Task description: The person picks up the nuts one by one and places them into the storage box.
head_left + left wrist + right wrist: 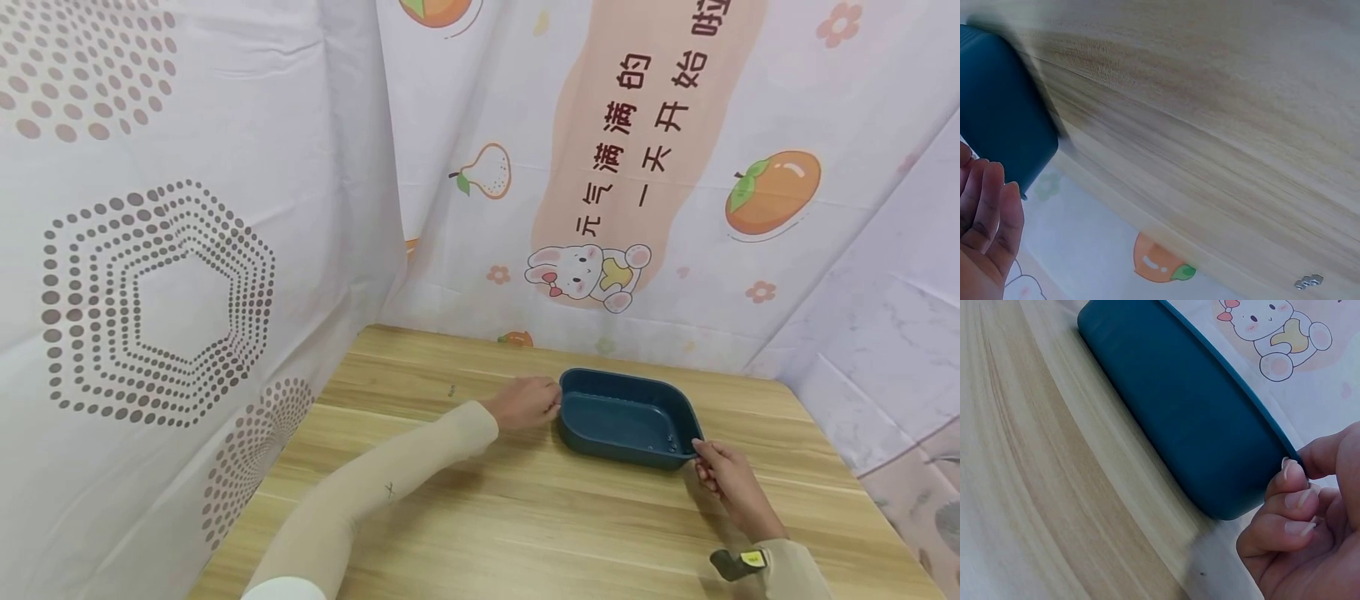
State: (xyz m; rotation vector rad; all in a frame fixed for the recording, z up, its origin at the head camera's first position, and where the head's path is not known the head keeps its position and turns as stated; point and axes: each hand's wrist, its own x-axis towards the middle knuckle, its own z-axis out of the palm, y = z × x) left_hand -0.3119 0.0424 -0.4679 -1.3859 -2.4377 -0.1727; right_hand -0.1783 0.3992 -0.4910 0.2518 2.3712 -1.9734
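Observation:
A dark blue-green plastic basin (611,421), oblong with rounded ends, is held between both hands over the far part of the table. My left hand (527,402) grips the rim at its left end, fingers curled against the wall. At the near right corner, my right hand (727,477) pinches the rim between thumb and fingers. From the right wrist view, the basin's outer side (1179,406) shows, with the curled fingers beneath the lip. Several small shiny metal pieces (671,443) lie inside, near the right end.
On the wooden table (480,517), left of the basin, lie a few small metal nuts (1309,281). A printed curtain (465,275) hangs at the table's back edge. Another patterned cloth (180,308) hangs along the left side. A dark strap piece with a yellow label (738,563) sits at the right wrist.

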